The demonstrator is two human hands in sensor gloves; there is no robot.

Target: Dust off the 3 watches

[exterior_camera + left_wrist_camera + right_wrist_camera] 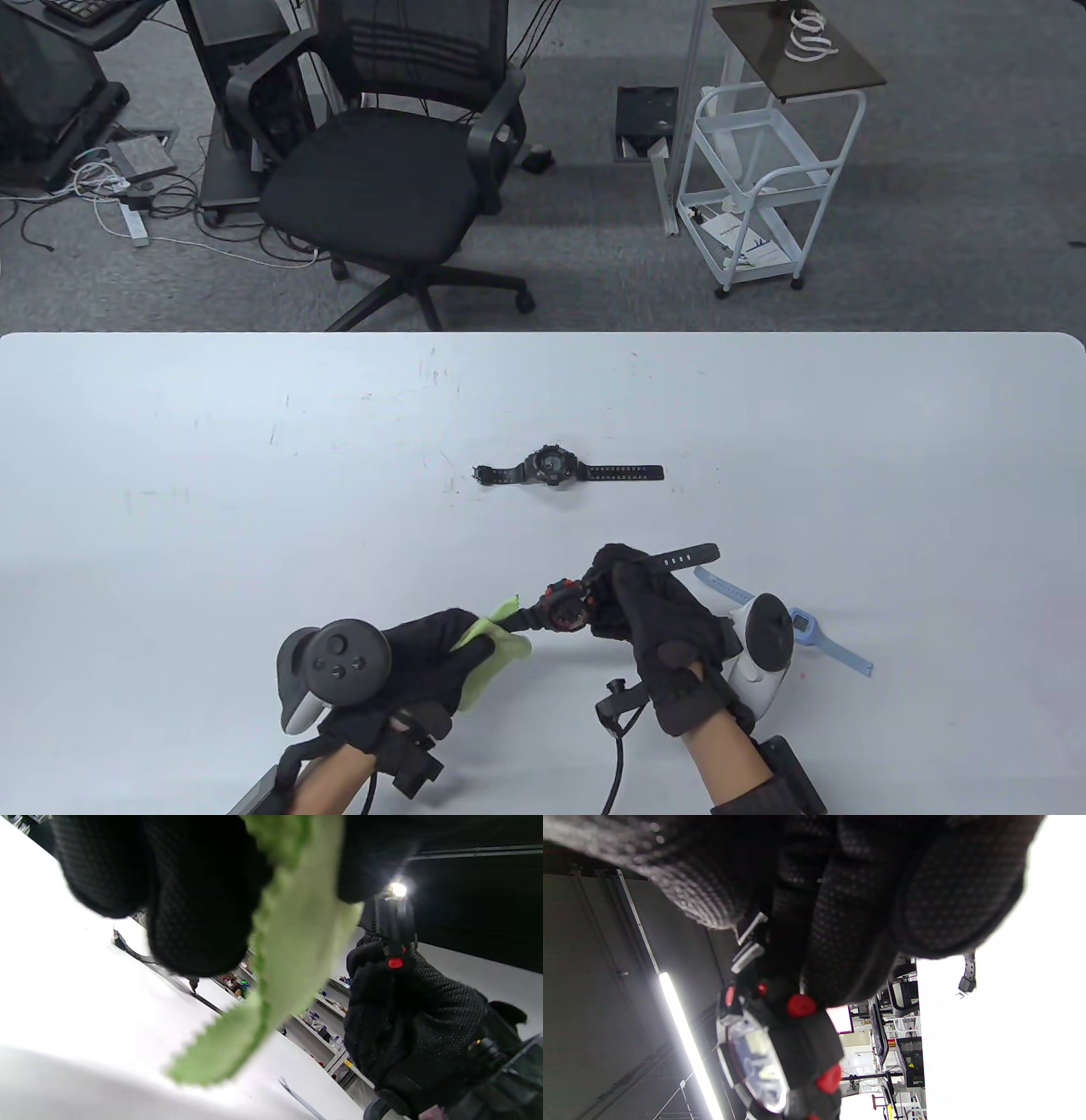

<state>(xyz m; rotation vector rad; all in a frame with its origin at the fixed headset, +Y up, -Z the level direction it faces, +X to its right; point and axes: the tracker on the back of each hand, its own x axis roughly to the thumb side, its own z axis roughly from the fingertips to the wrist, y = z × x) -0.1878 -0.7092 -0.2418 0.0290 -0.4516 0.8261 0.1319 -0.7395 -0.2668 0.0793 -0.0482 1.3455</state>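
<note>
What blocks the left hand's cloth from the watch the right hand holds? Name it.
Nothing visible. The green cloth in the left hand already meets the near strap of the red-trimmed watch, which the right hand grips off the table.

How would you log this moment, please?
left hand: pinches green cloth | right hand: grips red-black watch | black watch, blue watch: on table

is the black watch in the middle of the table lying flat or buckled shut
Flat and unbuckled: the black watch lies with both strap ends spread out on the table.
</note>
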